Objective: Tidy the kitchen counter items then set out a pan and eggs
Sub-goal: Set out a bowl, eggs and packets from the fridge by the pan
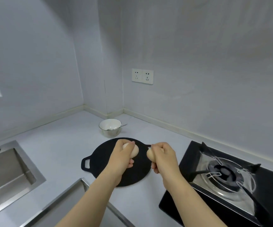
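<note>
While both hands hang over the flat round black cast-iron pan with loop handles (109,167), each is curled round eggs. The left hand (121,158) seems to hold two pale tan eggs: the left hand's eggs (135,151) bulge out on its right side, with another pale curve showing at the far edge of the knuckles, fingers wrapped over the top and thumb tucked below. The right hand (164,157) is closed round one pale tan egg (150,155), which pokes out leftward from the fist, its long axis lying roughly left to right. The two sets of eggs face each other across a narrow gap, near but not touching, directly above the right half of the pan.

That pan lies on the pale grey countertop (63,145), between the steel sink (9,167) on the left and the black glass gas hob (227,176) on the right. A white bowl with a metal spoon in it (110,129) stands just beyond the pan's far rim.

Setting the eggs out turns on what lies straight below: the pan's surface is under both hands, so a short drop would land them there. Bare counter lies on the far side, to the right of the bowl. Eggs roll, so each would need laying on its side and steadying before the fingers let go.
</note>
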A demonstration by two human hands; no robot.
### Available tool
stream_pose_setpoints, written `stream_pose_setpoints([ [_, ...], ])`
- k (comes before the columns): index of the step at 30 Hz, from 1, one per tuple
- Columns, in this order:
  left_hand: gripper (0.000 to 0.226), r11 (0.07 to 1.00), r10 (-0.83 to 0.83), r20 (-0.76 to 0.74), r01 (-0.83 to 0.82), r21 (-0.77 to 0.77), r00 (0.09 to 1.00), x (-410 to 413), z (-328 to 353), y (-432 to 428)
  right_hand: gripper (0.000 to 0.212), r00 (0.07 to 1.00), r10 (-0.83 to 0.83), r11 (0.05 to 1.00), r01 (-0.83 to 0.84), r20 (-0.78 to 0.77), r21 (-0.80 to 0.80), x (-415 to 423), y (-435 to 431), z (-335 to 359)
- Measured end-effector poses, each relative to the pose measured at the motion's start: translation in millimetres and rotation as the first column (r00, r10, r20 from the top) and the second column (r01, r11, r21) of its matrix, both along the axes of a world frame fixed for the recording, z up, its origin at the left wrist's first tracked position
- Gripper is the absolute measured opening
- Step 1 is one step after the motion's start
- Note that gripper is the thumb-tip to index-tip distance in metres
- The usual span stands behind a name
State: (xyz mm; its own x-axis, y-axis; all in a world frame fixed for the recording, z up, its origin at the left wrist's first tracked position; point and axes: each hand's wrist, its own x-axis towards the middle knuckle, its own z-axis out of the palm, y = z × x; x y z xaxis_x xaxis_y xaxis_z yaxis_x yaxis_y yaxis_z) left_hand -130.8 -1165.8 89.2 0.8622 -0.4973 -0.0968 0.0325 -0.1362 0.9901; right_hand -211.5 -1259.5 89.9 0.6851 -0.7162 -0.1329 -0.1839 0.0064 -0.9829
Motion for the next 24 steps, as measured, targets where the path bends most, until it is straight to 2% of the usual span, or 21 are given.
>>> stream_pose_setpoints([
  [6,0.008,0.995,0.095,-0.01,-0.095,0.035,0.995,75,-10,-18,0.015,0.998,0.063,0.997,-0.064,0.009,0.048,89,-20,-14],
  [14,0.011,0.967,0.232,-0.054,-0.224,0.119,0.971,186,-40,-6,0.022,0.973,0.199,0.98,-0.196,-0.12,0.038,201,-20,-45],
  [17,0.008,0.972,0.211,-0.088,-0.199,0.125,0.974,228,-56,5,0.017,0.948,0.265,0.963,-0.25,-0.179,0.1,242,-15,-57],
  [21,0.029,0.986,0.124,-0.158,-0.103,0.133,0.98,276,-76,24,0.026,0.919,0.321,0.945,-0.292,-0.23,0.151,290,2,-80],
  [24,0.025,0.982,0.091,-0.146,-0.065,0.176,0.985,308,-91,33,0.028,0.919,0.305,0.95,-0.277,-0.249,0.144,318,12,-94],
])
